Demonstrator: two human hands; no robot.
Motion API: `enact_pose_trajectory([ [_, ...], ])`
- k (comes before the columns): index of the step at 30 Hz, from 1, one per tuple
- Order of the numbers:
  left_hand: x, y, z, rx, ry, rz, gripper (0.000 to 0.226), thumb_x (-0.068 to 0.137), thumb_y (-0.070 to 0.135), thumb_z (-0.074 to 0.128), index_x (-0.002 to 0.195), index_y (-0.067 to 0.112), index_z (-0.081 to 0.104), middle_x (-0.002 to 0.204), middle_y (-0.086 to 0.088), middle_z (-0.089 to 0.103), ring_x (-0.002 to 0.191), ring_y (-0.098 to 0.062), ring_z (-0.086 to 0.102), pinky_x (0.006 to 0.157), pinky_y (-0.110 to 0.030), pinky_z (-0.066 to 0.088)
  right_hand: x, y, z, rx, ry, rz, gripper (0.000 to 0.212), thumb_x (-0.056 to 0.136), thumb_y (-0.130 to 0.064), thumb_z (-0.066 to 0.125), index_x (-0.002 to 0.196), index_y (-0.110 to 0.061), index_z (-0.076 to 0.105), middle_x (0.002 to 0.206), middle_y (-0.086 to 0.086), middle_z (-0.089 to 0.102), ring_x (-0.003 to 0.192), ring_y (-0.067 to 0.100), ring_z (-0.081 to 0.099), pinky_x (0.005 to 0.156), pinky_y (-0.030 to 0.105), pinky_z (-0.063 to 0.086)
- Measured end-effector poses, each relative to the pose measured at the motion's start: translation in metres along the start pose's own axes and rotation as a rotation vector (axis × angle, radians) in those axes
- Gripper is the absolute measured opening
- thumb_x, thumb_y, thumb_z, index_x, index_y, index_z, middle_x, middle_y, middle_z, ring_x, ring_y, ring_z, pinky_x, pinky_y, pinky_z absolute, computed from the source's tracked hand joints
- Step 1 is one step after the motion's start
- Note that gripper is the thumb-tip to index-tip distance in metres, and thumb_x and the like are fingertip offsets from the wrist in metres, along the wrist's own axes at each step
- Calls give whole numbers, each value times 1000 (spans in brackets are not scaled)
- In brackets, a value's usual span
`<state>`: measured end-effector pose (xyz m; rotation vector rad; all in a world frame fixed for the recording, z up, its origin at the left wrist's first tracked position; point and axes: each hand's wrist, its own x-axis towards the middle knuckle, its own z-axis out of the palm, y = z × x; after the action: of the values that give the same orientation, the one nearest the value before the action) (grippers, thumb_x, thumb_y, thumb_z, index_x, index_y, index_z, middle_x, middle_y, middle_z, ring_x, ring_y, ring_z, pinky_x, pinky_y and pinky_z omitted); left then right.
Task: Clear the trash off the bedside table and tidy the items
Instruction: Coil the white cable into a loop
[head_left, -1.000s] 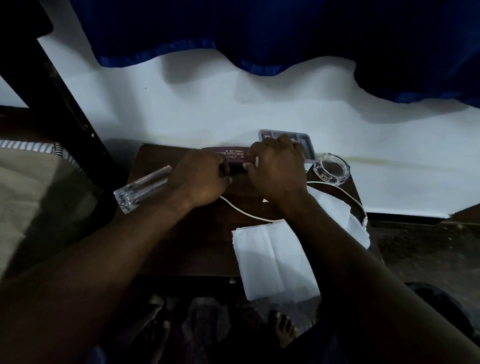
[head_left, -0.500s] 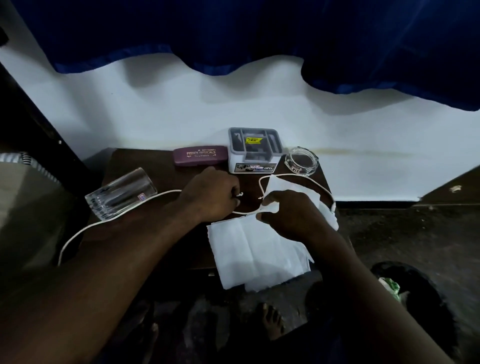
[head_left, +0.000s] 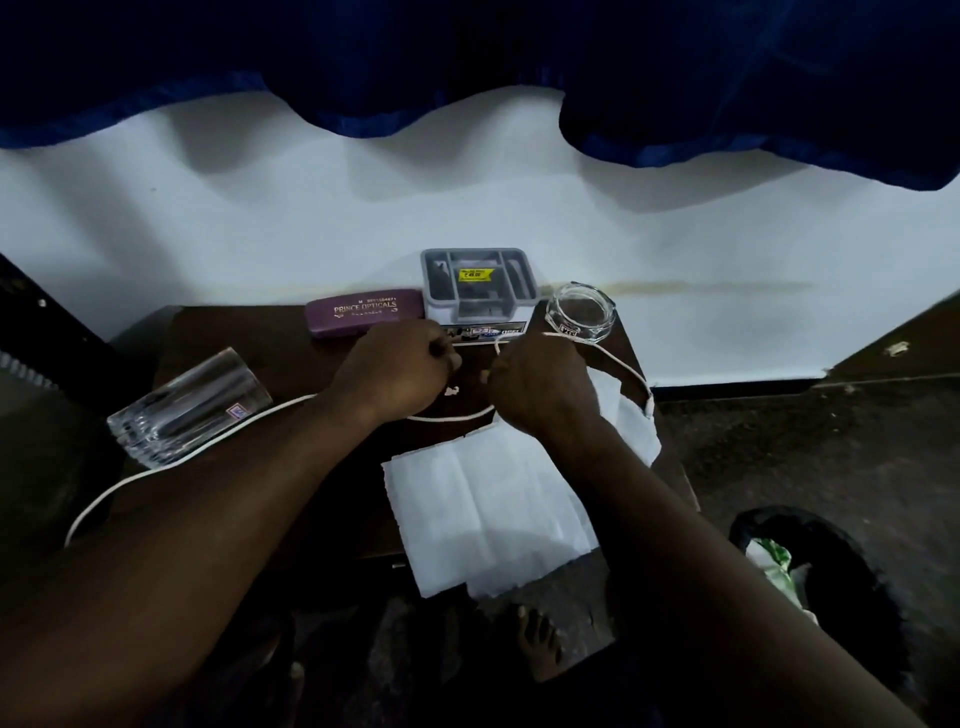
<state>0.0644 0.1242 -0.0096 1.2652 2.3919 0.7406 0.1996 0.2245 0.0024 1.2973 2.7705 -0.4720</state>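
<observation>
A white cable (head_left: 171, 460) runs across the dark wooden bedside table (head_left: 291, 358) from its left edge to the middle and loops round on the right. My left hand (head_left: 397, 371) and my right hand (head_left: 535, 382) meet at the table's middle, each with fingers curled round the cable. White tissue paper (head_left: 483, 512) hangs over the front edge. A purple spectacle case (head_left: 363, 312), a grey compartment box (head_left: 478, 286) and a glass ashtray (head_left: 582, 312) stand along the wall. A drinking glass (head_left: 187, 413) lies on its side at the left.
A black-lined bin (head_left: 826, 582) with some trash inside stands on the floor at the right. Blue curtain hangs above the white wall. Bedding edge shows at the far left. My bare foot (head_left: 540, 644) is under the table's front.
Both hands left the spectacle case, which now lies by the wall, and moved to the cable. They have since drawn closer together and nearer the grey box.
</observation>
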Motion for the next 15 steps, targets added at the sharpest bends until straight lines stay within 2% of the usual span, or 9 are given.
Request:
enact_pose_trajectory([
  [2, 6, -3, -3, -31, 4, -56, 21, 95, 34, 64, 86, 18, 75, 97, -1, 76, 94, -23, 69, 84, -36, 52, 2, 0, -6, -36, 124, -49, 23, 90, -25, 57, 100, -14, 75, 104, 9, 74, 99, 32, 70, 70, 27, 40],
  [5, 12, -9, -10, -92, 39, -98, 20, 95, 26, 63, 86, 15, 77, 91, -3, 76, 91, -24, 70, 82, -36, 54, 5, 3, -12, 86, 158, -78, 21, 86, -18, 61, 93, -20, 80, 102, 2, 76, 97, 24, 71, 76, 22, 45],
  [7, 11, -9, -12, -111, 0, -81, 15, 94, 26, 66, 87, 19, 78, 85, 6, 75, 85, -14, 69, 74, -27, 50, 3, 3, -12, 282, 124, -72, 20, 83, -10, 63, 85, -18, 81, 94, 3, 78, 92, 23, 73, 86, 28, 55],
  [9, 8, -6, -12, -115, -119, -30, 9, 93, 29, 71, 95, 26, 79, 86, 12, 74, 80, -1, 66, 70, -19, 48, 1, 0, -8, 536, 89, -33, 19, 82, -4, 65, 81, -16, 80, 85, 6, 79, 86, 24, 75, 87, 40, 60],
  [11, 3, -2, -8, -117, -241, 3, 13, 92, 33, 73, 103, 29, 78, 96, 10, 76, 87, -3, 69, 77, -17, 50, 1, -3, -7, 770, 68, 27, 19, 85, -2, 67, 79, -16, 78, 82, 7, 78, 79, 23, 75, 81, 42, 62],
  [13, -1, -1, -5, -49, -268, 27, 18, 89, 35, 76, 106, 29, 77, 102, 8, 75, 95, -10, 69, 81, -21, 51, 2, -4, -7, 971, 21, 62, 23, 89, 1, 68, 78, -18, 75, 76, 4, 76, 66, 15, 71, 66, 30, 61],
  [15, -1, -2, -4, 15, -235, 26, 17, 88, 34, 77, 103, 26, 79, 103, 5, 76, 96, -15, 70, 83, -26, 51, 5, -3, -8, 1119, -34, 77, 23, 92, 3, 66, 82, -15, 75, 77, 5, 73, 66, 14, 70, 62, 22, 58],
])
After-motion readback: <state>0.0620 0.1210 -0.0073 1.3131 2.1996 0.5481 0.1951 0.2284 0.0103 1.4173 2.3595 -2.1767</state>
